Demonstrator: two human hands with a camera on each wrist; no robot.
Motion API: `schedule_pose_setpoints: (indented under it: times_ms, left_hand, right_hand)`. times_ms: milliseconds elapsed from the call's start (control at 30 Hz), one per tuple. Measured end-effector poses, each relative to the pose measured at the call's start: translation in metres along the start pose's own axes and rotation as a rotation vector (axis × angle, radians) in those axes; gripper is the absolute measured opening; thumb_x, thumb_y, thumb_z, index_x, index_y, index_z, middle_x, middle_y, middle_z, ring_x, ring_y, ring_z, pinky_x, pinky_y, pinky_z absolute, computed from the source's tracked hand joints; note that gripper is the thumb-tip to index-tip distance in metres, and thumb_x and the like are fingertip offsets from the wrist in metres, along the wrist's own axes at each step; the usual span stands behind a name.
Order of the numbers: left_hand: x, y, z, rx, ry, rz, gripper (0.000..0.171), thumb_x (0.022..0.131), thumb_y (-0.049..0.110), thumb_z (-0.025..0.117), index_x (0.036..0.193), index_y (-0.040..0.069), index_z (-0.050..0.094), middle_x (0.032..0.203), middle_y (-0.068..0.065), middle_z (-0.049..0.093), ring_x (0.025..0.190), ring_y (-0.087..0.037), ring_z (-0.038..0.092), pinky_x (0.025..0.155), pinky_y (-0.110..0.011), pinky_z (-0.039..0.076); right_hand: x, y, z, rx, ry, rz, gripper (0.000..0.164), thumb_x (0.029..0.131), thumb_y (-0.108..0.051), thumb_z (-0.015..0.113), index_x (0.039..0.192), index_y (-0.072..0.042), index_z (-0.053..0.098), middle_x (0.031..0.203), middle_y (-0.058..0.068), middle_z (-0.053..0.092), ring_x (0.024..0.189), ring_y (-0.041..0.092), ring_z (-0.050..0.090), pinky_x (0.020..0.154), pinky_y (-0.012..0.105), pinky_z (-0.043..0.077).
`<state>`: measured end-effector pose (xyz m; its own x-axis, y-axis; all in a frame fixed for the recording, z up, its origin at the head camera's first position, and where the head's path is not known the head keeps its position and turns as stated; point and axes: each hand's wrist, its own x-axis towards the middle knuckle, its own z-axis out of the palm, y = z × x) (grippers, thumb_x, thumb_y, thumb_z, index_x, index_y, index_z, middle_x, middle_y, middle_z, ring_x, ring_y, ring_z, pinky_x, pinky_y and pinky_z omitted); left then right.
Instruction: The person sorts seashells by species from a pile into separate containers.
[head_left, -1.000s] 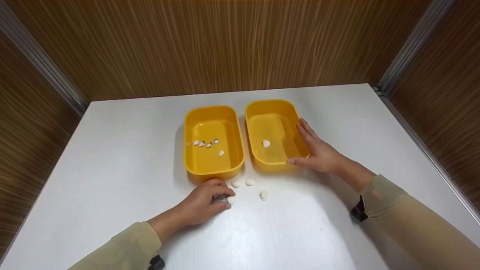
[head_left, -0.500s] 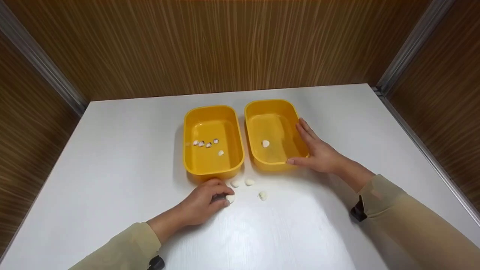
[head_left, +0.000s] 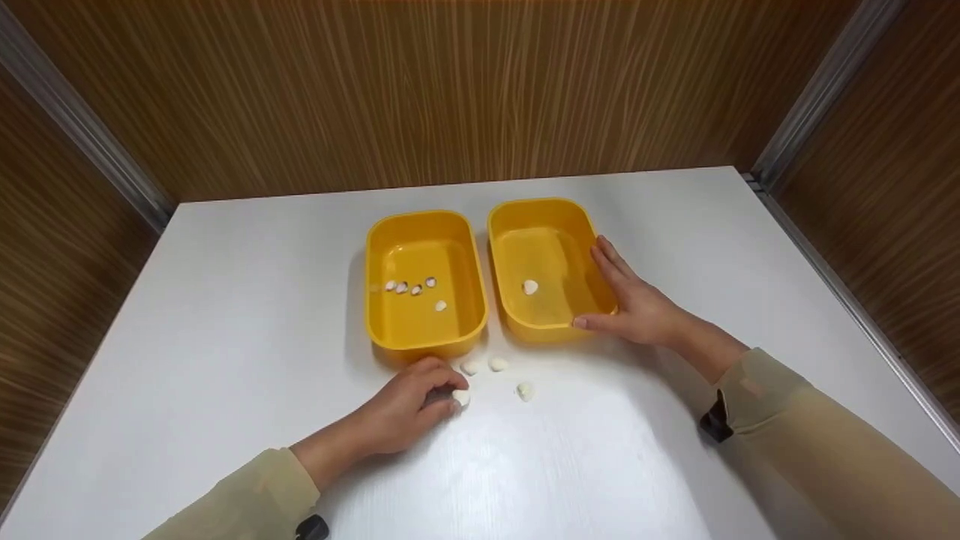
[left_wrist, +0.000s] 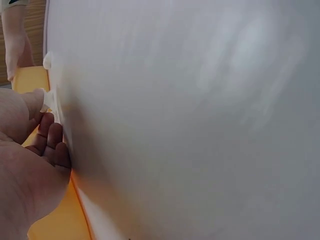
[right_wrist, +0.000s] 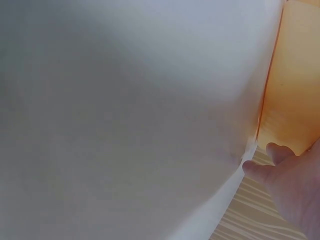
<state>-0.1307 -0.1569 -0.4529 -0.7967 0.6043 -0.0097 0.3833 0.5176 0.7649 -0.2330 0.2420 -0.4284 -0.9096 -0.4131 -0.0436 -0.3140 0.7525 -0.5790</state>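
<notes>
Near the front of the left yellow container, my left hand pinches a small white shell between thumb and fingers, low over the table. In the left wrist view the thumb and curled fingers of the left hand show beside the container's wall. Several loose white shells lie just right of it, one of them a shell nearer the front. My right hand rests against the right yellow container, fingers straight along its right side and thumb at the near rim.
Inside the left container lie several small shells, some with dark purplish marks. A single white shell is in the right container. Both containers stand on a white table, with a wood-grain panel behind.
Almost nothing differs. The left hand has shifted very slightly with the white shell in its fingers; the right hand stays on its container.
</notes>
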Motion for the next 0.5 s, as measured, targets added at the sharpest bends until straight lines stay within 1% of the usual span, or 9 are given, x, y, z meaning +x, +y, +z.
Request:
schedule_pose_setpoints:
  times_ms: [200, 267, 367, 500]
  left_hand:
    - [0.000, 0.006, -0.002, -0.006, -0.002, 0.007, 0.018, 0.107, 0.017, 0.066, 0.125, 0.013, 0.068, 0.127, 0.005, 0.062, 0.121, -0.014, 0.058, 0.113, -0.042, 0.047]
    - [0.000, 0.008, -0.002, -0.009, -0.001, 0.020, 0.018, 0.107, 0.016, 0.066, 0.125, 0.013, 0.067, 0.127, 0.005, 0.063, 0.120, -0.014, 0.059, 0.112, -0.041, 0.048]
    - [0.000, 0.011, -0.001, -0.022, 0.004, 0.038, 0.018, 0.107, 0.014, 0.066, 0.124, 0.013, 0.067, 0.121, 0.006, 0.065, 0.111, -0.013, 0.061, 0.102, -0.035, 0.054]
    - [0.001, 0.018, -0.003, -0.043, 0.023, 0.053, 0.017, 0.106, 0.015, 0.068, 0.122, 0.012, 0.068, 0.112, 0.007, 0.065, 0.099, -0.012, 0.063, 0.086, -0.028, 0.056]
  right_hand:
    - [0.001, 0.000, 0.001, -0.003, 0.000, 0.011, 0.122, 0.090, -0.065, 0.075, 0.172, -0.016, 0.000, 0.178, -0.006, -0.014, 0.164, 0.034, 0.004, 0.127, 0.061, 0.017]
    - [0.001, 0.000, 0.001, -0.006, 0.001, 0.011, 0.122, 0.090, -0.066, 0.075, 0.172, -0.016, 0.000, 0.178, -0.006, -0.014, 0.163, 0.034, 0.005, 0.127, 0.061, 0.018]
    - [0.000, 0.000, 0.001, 0.000, 0.002, 0.006, 0.122, 0.090, -0.064, 0.076, 0.172, -0.015, 0.000, 0.178, -0.006, -0.014, 0.163, 0.033, 0.005, 0.127, 0.060, 0.018]
    - [-0.001, -0.001, 0.000, 0.013, 0.001, -0.005, 0.122, 0.090, -0.062, 0.077, 0.172, -0.013, 0.000, 0.178, -0.005, -0.014, 0.164, 0.031, 0.003, 0.128, 0.059, 0.017]
